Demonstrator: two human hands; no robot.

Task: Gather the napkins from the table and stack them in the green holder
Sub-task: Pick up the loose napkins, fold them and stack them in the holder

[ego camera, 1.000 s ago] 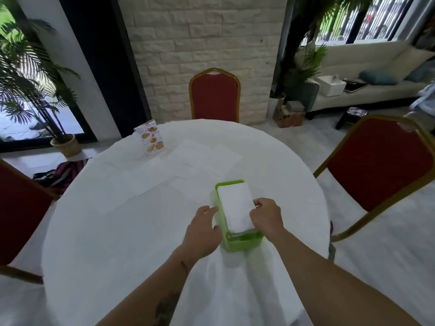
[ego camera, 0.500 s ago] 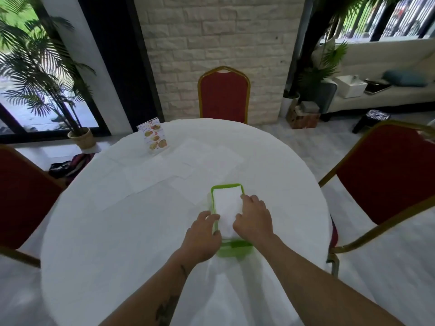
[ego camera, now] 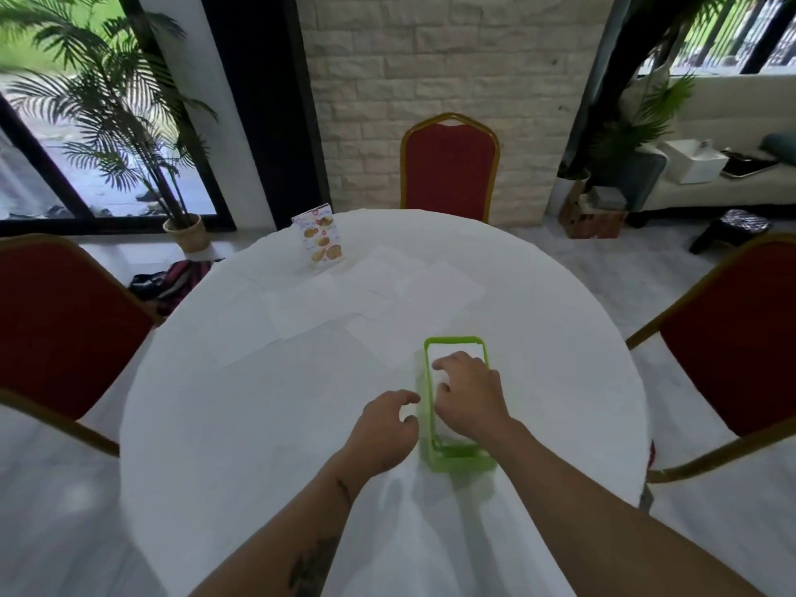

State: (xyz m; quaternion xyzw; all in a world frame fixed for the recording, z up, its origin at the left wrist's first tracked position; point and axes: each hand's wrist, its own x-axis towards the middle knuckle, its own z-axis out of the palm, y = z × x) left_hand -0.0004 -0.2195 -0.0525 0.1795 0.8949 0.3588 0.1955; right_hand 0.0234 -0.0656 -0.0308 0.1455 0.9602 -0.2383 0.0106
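1. The round counter (ego camera: 258, 424), draped in white cloth, fills the middle of the view.
2. Three red chairs ring it: one at the far side (ego camera: 450, 165), one to the left (ego camera: 60, 321), one to the right (ego camera: 732, 342).
3. A potted palm (ego camera: 129, 122) stands by the window at far left; a bag (ego camera: 172, 280) lies on the floor below it.
4. Loose white napkins (ego camera: 374, 290) lie flat and overlapping on the far half of the counter, pale against the cloth and hard to count.
5. A menu card (ego camera: 321, 239) stands upright just beyond them, near the far-left edge.
6. The green holder (ego camera: 456, 461) sits on the near right part of the counter, with a white stack of napkins (ego camera: 452, 351) inside it.
7. The right hand (ego camera: 469, 396) lies palm-down in the holder, its grip spread flat and pressing on the stack, covering most of it.
8. The left hand (ego camera: 383, 428) rests beside the holder's left wall, its grip loosely curled and apart, fingertips close to the wall; whether they touch it cannot be told.
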